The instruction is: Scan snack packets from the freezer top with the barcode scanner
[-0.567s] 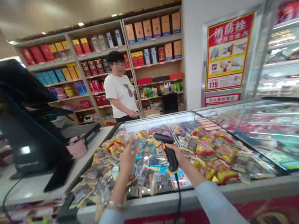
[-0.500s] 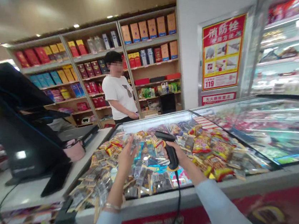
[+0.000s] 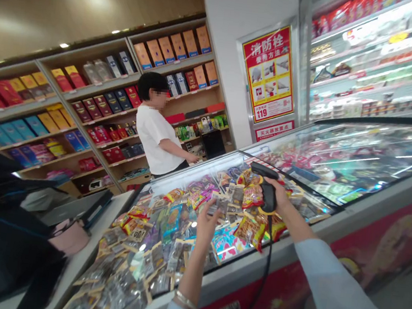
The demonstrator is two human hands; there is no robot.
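One black scanner [image 3: 269,198] sits in the closed grip of the right hand [image 3: 280,196] above the freezer [image 3: 229,278]; the left hand [image 3: 206,224] pinches a small packet [image 3: 220,203] above the freezer's snack bags [image 3: 250,230]. Behind the freezer stands a person [image 3: 155,136] in white.

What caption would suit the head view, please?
Right hand gripping a corded scanner above snack packets spread over a glass-topped case.

Pale blue sleeves [image 3: 339,293] and a silvery bracelet [image 3: 186,300] are worn.
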